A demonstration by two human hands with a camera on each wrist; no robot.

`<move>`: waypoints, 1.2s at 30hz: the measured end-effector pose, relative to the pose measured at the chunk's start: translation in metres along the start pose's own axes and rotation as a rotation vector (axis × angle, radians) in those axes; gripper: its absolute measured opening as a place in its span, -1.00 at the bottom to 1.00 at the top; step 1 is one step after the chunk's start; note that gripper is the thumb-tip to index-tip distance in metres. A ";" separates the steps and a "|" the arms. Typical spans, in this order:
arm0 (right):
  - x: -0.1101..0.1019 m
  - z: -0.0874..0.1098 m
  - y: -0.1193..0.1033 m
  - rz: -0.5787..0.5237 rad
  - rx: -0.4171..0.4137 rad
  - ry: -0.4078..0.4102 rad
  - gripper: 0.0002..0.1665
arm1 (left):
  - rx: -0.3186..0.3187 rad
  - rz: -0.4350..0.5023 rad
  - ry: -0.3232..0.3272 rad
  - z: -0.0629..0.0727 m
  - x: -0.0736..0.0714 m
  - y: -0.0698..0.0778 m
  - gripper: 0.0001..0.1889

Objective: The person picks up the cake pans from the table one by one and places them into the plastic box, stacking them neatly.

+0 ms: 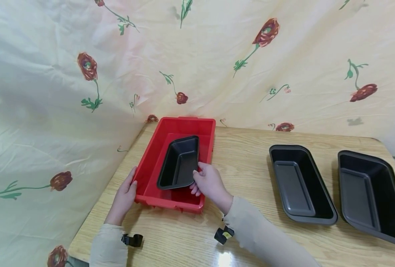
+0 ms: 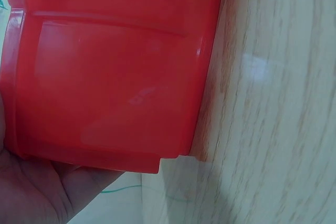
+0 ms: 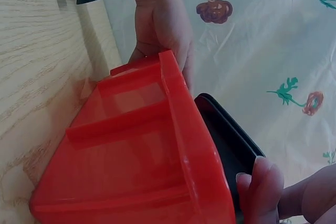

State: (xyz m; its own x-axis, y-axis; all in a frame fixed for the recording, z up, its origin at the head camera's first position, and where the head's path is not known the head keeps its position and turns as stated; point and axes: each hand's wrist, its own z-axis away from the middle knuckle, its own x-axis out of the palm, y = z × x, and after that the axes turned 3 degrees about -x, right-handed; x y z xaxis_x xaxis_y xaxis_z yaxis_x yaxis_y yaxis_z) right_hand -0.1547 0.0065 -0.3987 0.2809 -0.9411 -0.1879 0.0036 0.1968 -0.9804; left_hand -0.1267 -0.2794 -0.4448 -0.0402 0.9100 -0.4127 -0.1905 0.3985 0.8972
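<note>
A black loaf pan sits tilted within the red plastic tray, its rim at the tray's right side. My right hand pinches the pan's near right rim between thumb and fingers. In the right wrist view the fingertips show against the dark pan edge, above the tray wall. My left hand grips the tray's near left corner, thumb over the rim; the left wrist view shows that hand against the tray's outer side.
Two more black loaf pans stand on the wooden table to the right. A floral cloth hangs behind the table and along its left side. Each wrist wears a small black camera.
</note>
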 end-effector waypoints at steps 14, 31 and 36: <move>0.001 0.000 -0.001 0.065 0.071 -0.043 -0.26 | 0.014 -0.027 0.015 0.003 0.002 0.004 -0.43; -0.002 -0.002 0.000 -0.054 0.167 -0.079 -0.23 | 0.026 -0.037 0.033 0.003 0.004 0.001 -0.42; -0.003 -0.001 0.000 -0.115 0.178 -0.097 -0.21 | 0.043 -0.048 0.041 0.004 0.004 0.001 -0.43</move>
State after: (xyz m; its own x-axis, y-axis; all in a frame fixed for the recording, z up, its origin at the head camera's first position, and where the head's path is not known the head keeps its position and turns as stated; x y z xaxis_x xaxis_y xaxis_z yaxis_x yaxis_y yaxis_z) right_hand -0.1569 0.0094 -0.3984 0.3597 -0.9311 -0.0609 0.2073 0.1433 -0.9677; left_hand -0.1231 -0.2752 -0.4447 -0.0728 0.8846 -0.4606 -0.1511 0.4467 0.8818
